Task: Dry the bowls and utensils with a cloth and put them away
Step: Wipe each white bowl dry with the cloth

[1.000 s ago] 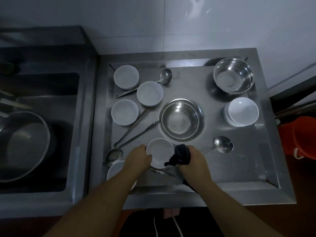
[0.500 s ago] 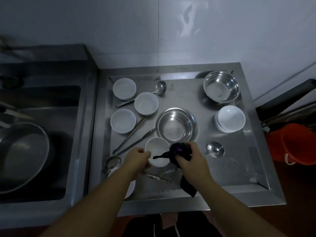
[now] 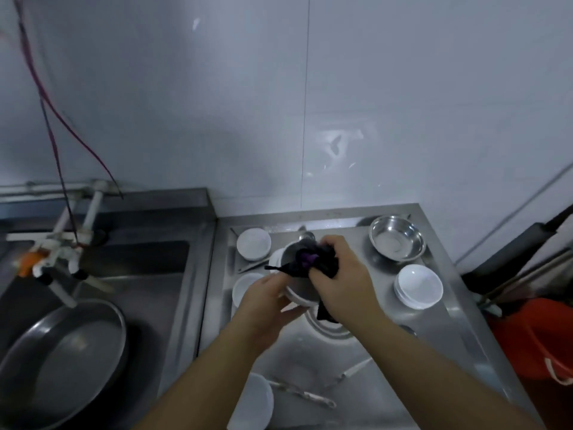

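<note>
The steel counter (image 3: 459, 308) carries most of the wet ware, and beside it the sink (image 3: 148, 274) holds a large metal basin (image 3: 62, 361). A second ago the small white bowl (image 3: 299, 297) sat on the counter by the middle steel bowl (image 3: 328, 327); now it is lifted clear of the surface and held up over the other dishes, so the drying of this piece has truly begun. The left hand (image 3: 263, 302) grips the bowl from below and the side, fingers curled about its wall. The right hand (image 3: 341, 274) is closed on the dark cloth (image 3: 305, 260), bunched and pressed down into the bowl's hollow, a loose tail hanging under the wrist. Whether the cloth reaches the bottom is hard to say, since the hand covers it. A stack of white bowls (image 3: 418, 285) stands well apart to the right, likely the place for this one once dry. Several single bowls, ladles and tongs (image 3: 302, 394) are untouched, so much remains.
</note>
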Action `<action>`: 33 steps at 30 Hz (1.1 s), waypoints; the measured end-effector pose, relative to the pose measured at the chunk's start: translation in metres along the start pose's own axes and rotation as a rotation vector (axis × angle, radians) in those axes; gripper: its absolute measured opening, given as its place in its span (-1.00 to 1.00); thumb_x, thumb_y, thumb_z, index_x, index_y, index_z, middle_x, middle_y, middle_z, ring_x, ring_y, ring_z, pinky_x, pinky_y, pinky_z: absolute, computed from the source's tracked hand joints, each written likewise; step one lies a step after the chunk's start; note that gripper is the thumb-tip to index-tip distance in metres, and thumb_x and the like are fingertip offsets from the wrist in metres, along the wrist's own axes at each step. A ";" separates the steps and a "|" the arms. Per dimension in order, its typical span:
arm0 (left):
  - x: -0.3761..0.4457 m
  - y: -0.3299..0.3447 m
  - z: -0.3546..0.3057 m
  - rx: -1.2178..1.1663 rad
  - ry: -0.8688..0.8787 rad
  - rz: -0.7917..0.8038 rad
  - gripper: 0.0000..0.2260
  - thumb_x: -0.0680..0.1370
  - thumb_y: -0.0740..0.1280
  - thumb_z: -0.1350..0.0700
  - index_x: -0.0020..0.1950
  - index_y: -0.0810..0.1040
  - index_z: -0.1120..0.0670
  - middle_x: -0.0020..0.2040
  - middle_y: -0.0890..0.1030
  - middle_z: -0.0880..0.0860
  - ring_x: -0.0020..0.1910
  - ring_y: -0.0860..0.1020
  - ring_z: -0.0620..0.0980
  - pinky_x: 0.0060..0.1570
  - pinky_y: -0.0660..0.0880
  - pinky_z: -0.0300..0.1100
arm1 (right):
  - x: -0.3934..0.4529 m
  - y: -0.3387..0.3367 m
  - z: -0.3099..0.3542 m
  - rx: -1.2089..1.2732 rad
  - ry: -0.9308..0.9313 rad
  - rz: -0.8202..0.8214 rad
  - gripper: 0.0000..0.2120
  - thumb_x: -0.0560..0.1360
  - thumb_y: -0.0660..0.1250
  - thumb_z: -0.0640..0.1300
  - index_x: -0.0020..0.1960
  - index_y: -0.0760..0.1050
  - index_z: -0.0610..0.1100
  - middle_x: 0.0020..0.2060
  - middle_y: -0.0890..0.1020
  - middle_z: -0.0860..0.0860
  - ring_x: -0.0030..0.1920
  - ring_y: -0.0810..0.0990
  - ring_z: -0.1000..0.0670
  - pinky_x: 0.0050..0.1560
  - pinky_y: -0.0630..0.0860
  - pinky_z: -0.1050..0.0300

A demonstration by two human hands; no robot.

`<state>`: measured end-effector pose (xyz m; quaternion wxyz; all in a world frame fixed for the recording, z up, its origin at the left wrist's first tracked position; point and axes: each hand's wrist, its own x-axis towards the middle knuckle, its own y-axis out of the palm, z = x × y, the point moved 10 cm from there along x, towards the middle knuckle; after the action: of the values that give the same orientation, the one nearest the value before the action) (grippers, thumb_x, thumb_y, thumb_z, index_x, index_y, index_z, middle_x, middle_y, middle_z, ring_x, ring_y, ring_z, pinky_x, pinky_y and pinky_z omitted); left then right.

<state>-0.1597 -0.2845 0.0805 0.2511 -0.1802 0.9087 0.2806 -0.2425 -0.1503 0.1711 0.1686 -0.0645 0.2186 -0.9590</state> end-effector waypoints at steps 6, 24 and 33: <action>-0.045 0.026 -0.071 0.018 0.129 0.189 -0.50 0.60 0.38 0.07 0.48 0.47 0.28 0.34 0.61 0.35 0.29 0.63 0.33 0.18 0.66 0.07 | 0.003 -0.006 0.063 0.055 -0.101 -0.058 -0.67 0.47 0.43 -0.06 0.10 0.42 0.26 -0.19 0.65 0.11 -0.17 0.64 0.11 -0.16 0.58 0.15; -0.077 0.052 -0.109 -0.189 0.173 0.385 -0.39 0.56 0.32 -0.31 0.48 0.57 0.02 0.50 0.53 0.24 0.47 0.52 0.25 0.36 0.53 0.22 | -0.010 -0.005 0.167 -0.068 -0.490 0.197 -0.52 0.44 0.43 -0.26 0.27 0.68 0.15 0.27 0.62 0.39 0.38 0.54 0.24 0.42 0.44 0.27; -0.079 0.043 -0.148 0.008 0.399 0.266 -0.22 0.49 0.38 -0.31 0.50 0.47 0.22 0.38 0.58 0.36 0.37 0.58 0.34 0.27 0.60 0.24 | 0.004 0.008 0.197 -0.590 -0.550 0.376 -0.58 0.62 0.28 -0.19 0.41 0.59 0.11 0.27 0.69 0.11 0.18 0.63 -0.04 0.23 0.52 0.09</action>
<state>-0.1680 -0.3256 0.2490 0.0281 -0.1099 0.9571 0.2665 -0.2045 -0.2370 0.3442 0.3663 -0.3219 0.4378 -0.7554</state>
